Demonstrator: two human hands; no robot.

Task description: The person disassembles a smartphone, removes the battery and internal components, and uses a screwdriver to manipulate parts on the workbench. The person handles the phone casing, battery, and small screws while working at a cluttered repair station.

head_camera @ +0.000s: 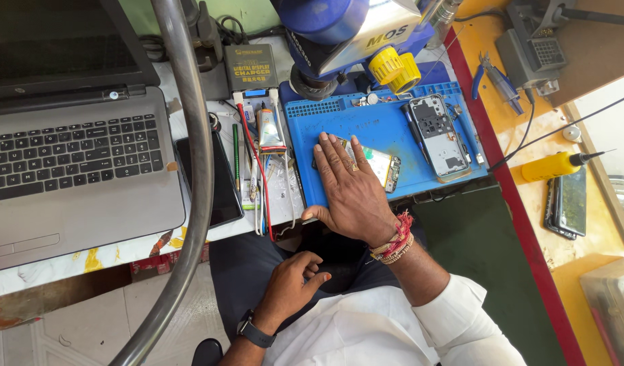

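Your right hand (352,190) lies flat, palm down and fingers spread, on the blue work mat (386,125), with its fingertips covering part of a small green circuit board (379,164). The grip is apart: it presses on the board rather than closing around it. Your left hand (288,288) rests loosely curled on your lap below the desk (142,244) edge, holding nothing that shows.

By the look of it, you are steadying the board on the mat under the blue microscope head (346,30). Any next move calls for a fine tool in the free hand and a light, careful pinch at the board's edges, since its surface parts look delicate.

An opened phone body (437,135) lies on the mat just right of the board, its inside facing up. Left of the mat stands a small black box (251,68) with a yellow printed label on its face and red and white leads running toward you. Beside it lies a small tube with a red band (270,129). A dark phone (213,176) rests face up beside the grey laptop (74,156). On the orange surface to the right sit a yellow tool (552,165) and another dark phone (569,202).
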